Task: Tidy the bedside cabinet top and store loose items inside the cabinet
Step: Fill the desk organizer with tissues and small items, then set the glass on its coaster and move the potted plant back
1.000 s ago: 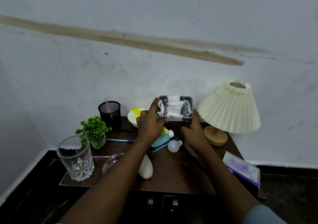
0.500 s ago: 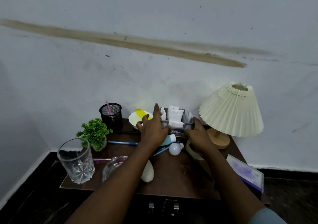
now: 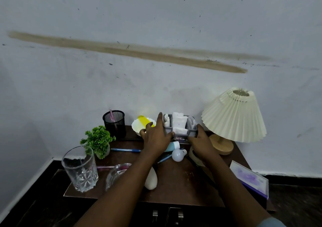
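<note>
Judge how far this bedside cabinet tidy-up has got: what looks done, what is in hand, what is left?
Done: little; only the black pen cup holds a pen. In hand: the left hand and right hand hold the grey organiser at the back by the wall. Left: the bulb, blue pen, white bottle and glass sit loose on top, and the cabinet doors are shut.

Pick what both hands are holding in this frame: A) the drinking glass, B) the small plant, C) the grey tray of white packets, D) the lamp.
C: the left hand and the right hand grip the two ends of the grey tray at the back of the cabinet top.
</note>
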A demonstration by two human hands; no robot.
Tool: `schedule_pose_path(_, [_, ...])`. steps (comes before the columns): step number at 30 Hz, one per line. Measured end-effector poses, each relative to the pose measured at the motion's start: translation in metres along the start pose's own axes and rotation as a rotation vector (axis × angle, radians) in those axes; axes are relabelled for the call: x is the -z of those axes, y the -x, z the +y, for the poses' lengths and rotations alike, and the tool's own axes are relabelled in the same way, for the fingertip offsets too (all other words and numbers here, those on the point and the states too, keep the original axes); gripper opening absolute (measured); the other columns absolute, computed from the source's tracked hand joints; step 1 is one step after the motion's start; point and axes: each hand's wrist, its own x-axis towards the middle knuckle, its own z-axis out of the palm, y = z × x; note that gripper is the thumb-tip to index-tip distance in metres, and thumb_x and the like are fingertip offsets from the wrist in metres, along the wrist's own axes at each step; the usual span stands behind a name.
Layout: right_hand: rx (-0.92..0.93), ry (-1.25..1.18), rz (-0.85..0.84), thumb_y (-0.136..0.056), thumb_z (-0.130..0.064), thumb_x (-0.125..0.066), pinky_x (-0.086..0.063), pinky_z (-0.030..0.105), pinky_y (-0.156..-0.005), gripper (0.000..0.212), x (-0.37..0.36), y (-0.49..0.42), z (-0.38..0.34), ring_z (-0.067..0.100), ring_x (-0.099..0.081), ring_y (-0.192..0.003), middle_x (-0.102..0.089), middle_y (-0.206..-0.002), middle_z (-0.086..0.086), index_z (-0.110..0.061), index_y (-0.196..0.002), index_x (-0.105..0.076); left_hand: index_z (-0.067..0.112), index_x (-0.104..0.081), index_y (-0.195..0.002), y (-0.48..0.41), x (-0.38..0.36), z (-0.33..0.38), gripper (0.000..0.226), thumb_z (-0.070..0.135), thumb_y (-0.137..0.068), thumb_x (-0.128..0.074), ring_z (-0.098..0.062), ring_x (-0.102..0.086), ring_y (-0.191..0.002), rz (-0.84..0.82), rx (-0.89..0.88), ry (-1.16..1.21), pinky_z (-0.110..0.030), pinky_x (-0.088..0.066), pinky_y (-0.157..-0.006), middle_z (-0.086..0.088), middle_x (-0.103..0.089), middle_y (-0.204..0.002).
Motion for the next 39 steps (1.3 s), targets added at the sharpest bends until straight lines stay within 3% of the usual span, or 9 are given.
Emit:
schedule_pose_path(4, [-0.002, 0.016, -0.001, -0.095, -0.003, -0.057, -0.052, 0.012, -0.07, 0.046, 0.005, 0.0, -0.004, -0.001, -0.067, -0.091, -0.067, -0.117, -0.003, -0.016, -0.138, -0.049, 0.03, -0.006, -0.162, -0.002, -0.001, 0.004, 0.093, 0.058, -0.091, -0.059, -0.032, -0.03, -0.141, -0.002, 0.001, -0.011, -0.051, -0.024, -0.106, 0.004, -0.058, -0.143])
schedule_pose_path(7, [0.057, 0.136, 0.003, -0.094, -0.003, -0.053, -0.054, 0.035, -0.092, 0.045, 0.013, 0.0, -0.01, 0.02, -0.064, -0.11, -0.066, -0.125, 0.006, -0.013, -0.137, -0.048, 0.028, -0.005, -0.162, -0.002, 0.0, 0.004, 0.095, 0.059, -0.09, -0.058, -0.033, -0.03, -0.14, 0.01, -0.002, -0.028, -0.052, -0.025, -0.103, 0.003, -0.06, -0.139])
schedule_pose_path(8, [0.071, 0.177, 0.0, -0.094, -0.004, -0.053, -0.051, 0.035, -0.093, 0.045, 0.015, 0.001, -0.011, 0.022, -0.063, -0.112, -0.064, -0.127, 0.006, -0.013, -0.138, -0.047, 0.028, -0.005, -0.162, -0.001, 0.001, 0.003, 0.096, 0.06, -0.089, -0.058, -0.033, -0.031, -0.14, 0.005, 0.001, -0.031, -0.053, -0.025, -0.103, 0.002, -0.061, -0.138])
schedule_pose_path(13, [0.134, 0.252, -0.127, -0.093, -0.008, -0.06, -0.044, 0.003, -0.068, 0.048, 0.019, 0.021, -0.018, -0.012, -0.063, -0.091, -0.065, -0.111, -0.012, -0.029, -0.13, -0.037, 0.029, -0.009, -0.163, 0.012, 0.018, 0.001, 0.099, 0.058, -0.087, -0.066, -0.033, -0.035, -0.136, -0.017, -0.002, -0.064, -0.051, -0.024, -0.102, 0.003, -0.063, -0.129])
schedule_pose_path(17, [0.159, 0.428, -0.228, -0.092, -0.016, -0.064, -0.049, 0.037, -0.101, 0.077, 0.026, 0.044, -0.023, 0.013, -0.054, -0.111, -0.053, -0.129, -0.001, -0.018, -0.157, -0.024, 0.034, -0.031, -0.157, 0.021, 0.051, -0.01, 0.079, 0.05, -0.088, -0.068, -0.034, -0.033, -0.139, 0.008, 0.018, -0.09, -0.049, -0.026, -0.107, -0.001, -0.056, -0.144])
schedule_pose_path(22, [0.21, 0.576, -0.246, -0.095, -0.023, -0.064, -0.045, 0.039, -0.106, 0.061, 0.027, 0.06, -0.039, 0.023, -0.054, -0.127, -0.049, -0.15, 0.006, -0.018, -0.152, -0.042, 0.023, -0.056, -0.143, 0.044, 0.107, -0.018, 0.057, 0.036, -0.091, -0.072, -0.031, -0.051, -0.132, 0.068, -0.033, 0.053, -0.043, -0.043, -0.108, -0.004, -0.063, -0.14])
schedule_pose_path(28, [0.299, 0.615, -0.252, -0.095, -0.019, -0.06, -0.046, 0.031, -0.091, 0.041, 0.006, 0.065, -0.05, 0.025, -0.06, -0.119, -0.065, -0.134, 0.01, -0.014, -0.136, -0.062, 0.026, -0.07, -0.127, 0.087, 0.169, -0.002, 0.041, 0.037, -0.088, -0.074, -0.019, -0.063, -0.117, 0.14, -0.231, 0.063, -0.04, -0.05, -0.1, 0.001, -0.072, -0.121])
schedule_pose_path(33, [0.42, 0.565, -0.279, -0.094, -0.02, -0.064, -0.041, 0.026, -0.08, 0.036, -0.032, 0.069, -0.062, 0.026, -0.063, -0.113, -0.069, -0.127, 0.008, -0.018, -0.13, -0.067, 0.034, -0.071, -0.119, 0.12, 0.208, -0.033, 0.031, 0.039, -0.089, -0.069, -0.005, -0.057, -0.113, 0.291, -0.209, 0.021, -0.031, -0.048, -0.096, 0.01, -0.072, -0.116])
schedule_pose_path(39, [0.516, 0.518, -0.37, -0.095, -0.016, -0.062, -0.045, 0.028, -0.082, 0.032, -0.084, 0.078, -0.075, 0.026, -0.064, -0.11, -0.071, -0.122, 0.008, -0.014, -0.125, -0.07, 0.034, -0.072, -0.119, 0.144, 0.22, -0.093, 0.027, 0.039, -0.092, -0.068, -0.022, -0.051, -0.128, 0.301, 0.006, -0.072, -0.052, -0.041, -0.106, 0.008, -0.071, -0.119])
